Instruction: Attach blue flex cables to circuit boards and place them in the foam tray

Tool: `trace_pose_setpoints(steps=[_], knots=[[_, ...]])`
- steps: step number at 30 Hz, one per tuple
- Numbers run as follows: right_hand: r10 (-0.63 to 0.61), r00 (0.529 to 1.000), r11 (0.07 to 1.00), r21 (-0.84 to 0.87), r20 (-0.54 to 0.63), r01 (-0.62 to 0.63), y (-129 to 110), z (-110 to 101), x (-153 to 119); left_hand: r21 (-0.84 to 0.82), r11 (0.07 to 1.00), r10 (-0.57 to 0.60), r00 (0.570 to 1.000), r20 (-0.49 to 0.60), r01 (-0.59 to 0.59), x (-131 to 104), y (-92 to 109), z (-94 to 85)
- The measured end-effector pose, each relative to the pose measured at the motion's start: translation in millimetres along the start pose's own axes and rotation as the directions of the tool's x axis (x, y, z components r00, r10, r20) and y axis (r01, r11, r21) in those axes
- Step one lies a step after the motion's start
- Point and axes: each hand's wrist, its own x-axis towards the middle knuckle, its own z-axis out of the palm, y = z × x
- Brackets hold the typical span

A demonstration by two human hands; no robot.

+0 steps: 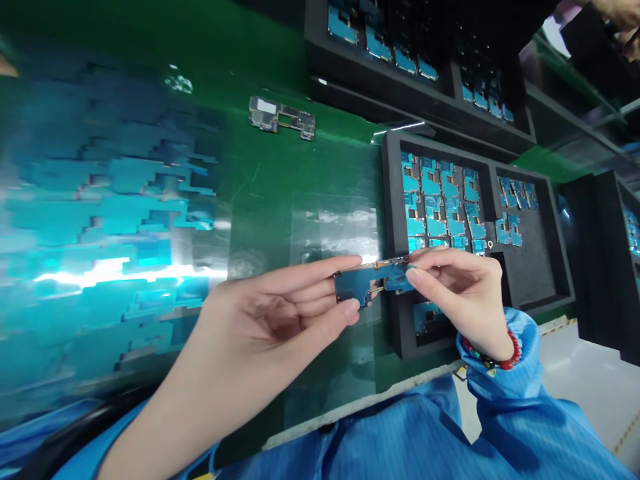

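Note:
Between my two hands is a small blue circuit board (354,285), held tilted above the green mat near the black tray. My left hand (280,313) grips its left end, the thumb at the lower edge and fingers behind. The thumb and index finger of my right hand (457,283) pinch its right end. Beyond them, a second circuit board (289,119) with a white label lies alone on the mat. Rows of similar blue boards sit in the black foam tray (395,200), partly behind my right hand.
On the left, many blue boards (115,213) lie spread in overlapping rows under bright glare. Another black tray (380,83) of boards stands at the back. Farther right is a black box (595,260). The table's front edge (360,407) runs close to my body. Part of another person's hand (623,20) shows top right.

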Motion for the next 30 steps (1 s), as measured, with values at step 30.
trace_pose_setpoints(steps=[30], knots=[[-0.298,0.951,0.878,-0.368,0.082,0.307,7.1,3.6,-1.8,0.005,1.0,-0.027,1.0,0.007,0.027,1.8,-2.9,0.1]])
